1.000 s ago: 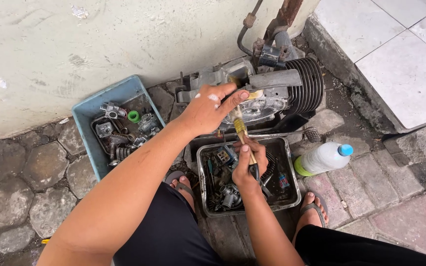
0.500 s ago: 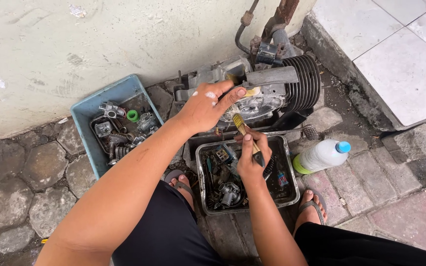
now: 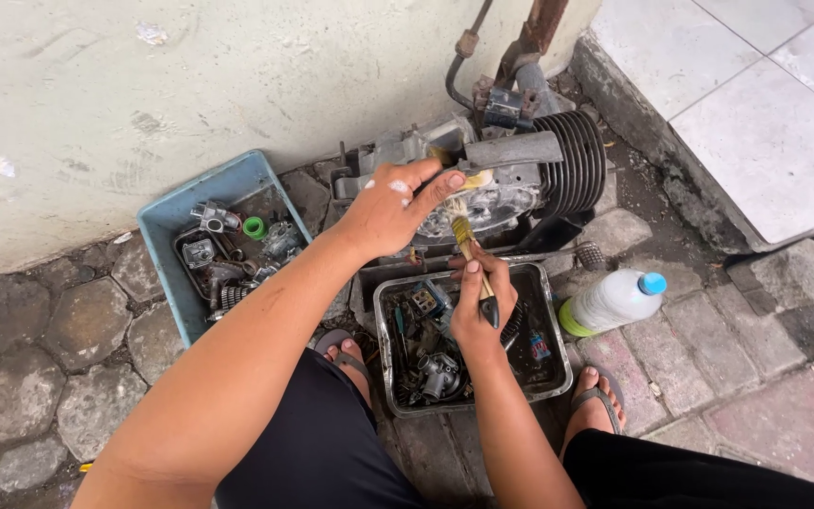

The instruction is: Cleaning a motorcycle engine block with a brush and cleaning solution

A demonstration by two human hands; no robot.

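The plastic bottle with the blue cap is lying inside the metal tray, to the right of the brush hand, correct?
Not quite: the head view shows the plastic bottle with the blue cap lying on the paving stones outside the metal tray, to the right of the brush hand.

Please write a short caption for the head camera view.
Left hand steadies an engine while right hand brushes it with a paintbrush.

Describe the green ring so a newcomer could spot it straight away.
Start at the blue tray by the wall, left of the engine. Among the grey metal parts in it, near its far side, lies a small green ring. It is the only bright green piece there.
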